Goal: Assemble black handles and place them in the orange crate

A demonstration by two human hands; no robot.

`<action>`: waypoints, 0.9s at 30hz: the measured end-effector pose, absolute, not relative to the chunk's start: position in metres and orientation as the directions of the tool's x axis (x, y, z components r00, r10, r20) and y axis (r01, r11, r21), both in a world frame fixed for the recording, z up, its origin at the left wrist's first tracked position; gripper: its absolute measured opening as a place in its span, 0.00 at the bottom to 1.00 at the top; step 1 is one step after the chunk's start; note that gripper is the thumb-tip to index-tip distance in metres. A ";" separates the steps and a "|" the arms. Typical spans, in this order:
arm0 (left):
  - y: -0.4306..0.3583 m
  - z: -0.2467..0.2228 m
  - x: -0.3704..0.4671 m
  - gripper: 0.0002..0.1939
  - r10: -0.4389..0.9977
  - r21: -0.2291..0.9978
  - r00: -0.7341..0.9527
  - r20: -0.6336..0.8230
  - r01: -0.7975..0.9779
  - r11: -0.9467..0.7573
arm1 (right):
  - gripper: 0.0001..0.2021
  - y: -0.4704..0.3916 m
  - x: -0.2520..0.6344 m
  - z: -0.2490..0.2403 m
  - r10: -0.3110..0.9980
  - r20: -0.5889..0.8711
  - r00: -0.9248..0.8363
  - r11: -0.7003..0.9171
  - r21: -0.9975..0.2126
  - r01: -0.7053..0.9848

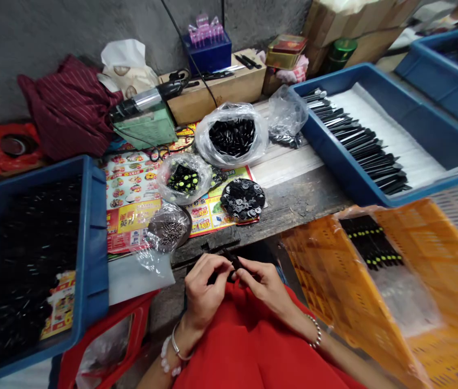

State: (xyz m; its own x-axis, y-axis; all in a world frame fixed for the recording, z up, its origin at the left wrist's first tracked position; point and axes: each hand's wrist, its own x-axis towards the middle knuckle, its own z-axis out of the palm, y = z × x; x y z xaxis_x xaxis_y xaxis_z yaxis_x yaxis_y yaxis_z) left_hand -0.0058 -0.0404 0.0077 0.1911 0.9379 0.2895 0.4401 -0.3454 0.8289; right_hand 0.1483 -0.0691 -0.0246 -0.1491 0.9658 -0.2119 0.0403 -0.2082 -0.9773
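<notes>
My left hand (207, 286) is closed in a pinch in front of the table edge, above the red cloth on my lap. My right hand (264, 282) pinches from the other side. Between the fingertips of both is a small black piece (234, 262), mostly covered, so its kind does not show. Just beyond the hands lie a plastic-lined dish of small metal parts (171, 229), a round heap of black pieces with pale patterns (244, 199), a bag of black and yellow-green pieces (183, 179) and a bag of glossy black pieces (232, 135).
At left stands a blue bin (95, 237) of black parts. A blue tray (419, 119) at right holds a row of long black pieces. Below it is an orange crate (322, 265). A heat-gun-like tool (147, 100) rests on a green box (147, 129) at the back.
</notes>
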 end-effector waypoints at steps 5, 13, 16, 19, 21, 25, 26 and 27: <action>-0.043 0.008 -0.006 0.07 0.920 0.790 0.247 0.305 0.473 -0.389 | 0.13 -0.071 0.147 -0.024 0.977 -0.172 -0.127 -0.161 -0.983 0.093; -0.046 0.011 -0.005 0.09 0.880 0.735 0.292 0.373 0.486 -0.473 | 0.15 -0.074 0.147 -0.023 0.986 -0.101 -0.132 -0.078 -0.982 0.173; -0.046 0.010 -0.006 0.10 0.874 0.726 0.306 0.378 0.488 -0.485 | 0.15 -0.074 0.147 -0.022 0.985 -0.094 -0.141 -0.065 -0.978 0.198; -0.047 0.010 -0.006 0.11 0.849 0.704 0.349 0.396 0.478 -0.525 | 0.15 -0.074 0.147 -0.021 0.987 -0.096 -0.128 -0.068 -0.976 0.209; -0.047 0.009 -0.006 0.12 0.843 0.699 0.354 0.405 0.474 -0.535 | 0.15 -0.073 0.147 -0.021 0.984 -0.113 -0.139 -0.087 -0.980 0.179; -0.047 0.008 -0.006 0.11 0.840 0.694 0.311 0.445 0.473 -0.543 | 0.16 -0.072 0.147 -0.022 0.981 -0.103 -0.162 -0.081 -0.987 0.140; -0.047 0.008 -0.007 0.12 0.837 0.691 0.305 0.454 0.472 -0.547 | 0.16 -0.072 0.147 -0.022 0.983 -0.088 -0.159 -0.066 -0.988 0.141; -0.047 0.008 -0.007 0.12 0.833 0.688 0.306 0.461 0.470 -0.553 | 0.16 -0.072 0.147 -0.022 0.985 -0.075 -0.155 -0.052 -0.988 0.144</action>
